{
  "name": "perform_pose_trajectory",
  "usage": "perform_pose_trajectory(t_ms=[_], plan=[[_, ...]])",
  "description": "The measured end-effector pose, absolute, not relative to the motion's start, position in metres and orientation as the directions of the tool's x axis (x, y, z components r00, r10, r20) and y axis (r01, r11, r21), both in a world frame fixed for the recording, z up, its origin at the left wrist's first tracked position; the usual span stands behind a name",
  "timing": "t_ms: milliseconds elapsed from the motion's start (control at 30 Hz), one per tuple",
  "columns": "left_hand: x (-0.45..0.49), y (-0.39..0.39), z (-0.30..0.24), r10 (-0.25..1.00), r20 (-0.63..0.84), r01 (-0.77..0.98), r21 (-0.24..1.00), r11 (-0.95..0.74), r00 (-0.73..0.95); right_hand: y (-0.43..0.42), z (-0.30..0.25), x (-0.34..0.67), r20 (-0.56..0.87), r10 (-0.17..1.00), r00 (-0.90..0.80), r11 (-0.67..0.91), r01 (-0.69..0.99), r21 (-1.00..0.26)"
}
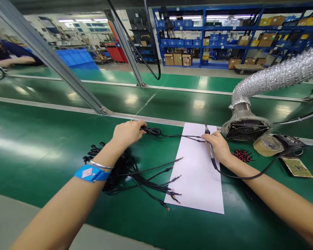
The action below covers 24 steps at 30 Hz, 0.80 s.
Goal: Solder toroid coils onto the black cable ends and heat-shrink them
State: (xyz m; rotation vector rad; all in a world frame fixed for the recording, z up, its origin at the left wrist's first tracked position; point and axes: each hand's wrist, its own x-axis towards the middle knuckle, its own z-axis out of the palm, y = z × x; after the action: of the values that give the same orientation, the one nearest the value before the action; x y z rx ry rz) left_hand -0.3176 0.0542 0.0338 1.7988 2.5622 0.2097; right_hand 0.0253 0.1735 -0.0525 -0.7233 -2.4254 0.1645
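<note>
Head view: left of the white sheet (195, 180), a coiled black cable (153, 131), likely light and limp, best held by its loops, is pinched in the left hand (128, 133), while over the sheet a soldering iron (211, 152) is gripped by the right hand (218, 145).

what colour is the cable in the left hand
The cable is black, seen best in the head view, the only one.
</note>
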Motion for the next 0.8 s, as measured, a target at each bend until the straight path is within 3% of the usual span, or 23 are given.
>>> perform_pose_trajectory(t_ms=[133, 367, 667, 800], plan=[[-0.330, 0.062, 0.011, 0.946, 0.007, 0.946, 0.001, 0.324, -0.324, 0.179, -0.055, 0.028, 0.455, 0.537, -0.710, 0.842, 0.485, -0.238], [-0.311, 0.047, 0.017, 0.965, -0.052, 0.966, -0.047, 0.253, -0.256, 0.181, -0.053, 0.030, 0.459, 0.509, -0.728, 0.860, 0.453, -0.236], [-0.242, 0.013, 0.027, 0.973, -0.112, 0.971, 0.105, 0.214, -0.203, 0.135, -0.014, 0.062, 0.651, 0.454, -0.608, 0.884, 0.400, -0.243], [-0.206, -0.001, 0.030, 0.981, -0.143, 0.960, 0.227, 0.163, -0.133, 0.093, -0.008, 0.132, 0.767, 0.506, -0.394, 0.828, 0.470, -0.306]])
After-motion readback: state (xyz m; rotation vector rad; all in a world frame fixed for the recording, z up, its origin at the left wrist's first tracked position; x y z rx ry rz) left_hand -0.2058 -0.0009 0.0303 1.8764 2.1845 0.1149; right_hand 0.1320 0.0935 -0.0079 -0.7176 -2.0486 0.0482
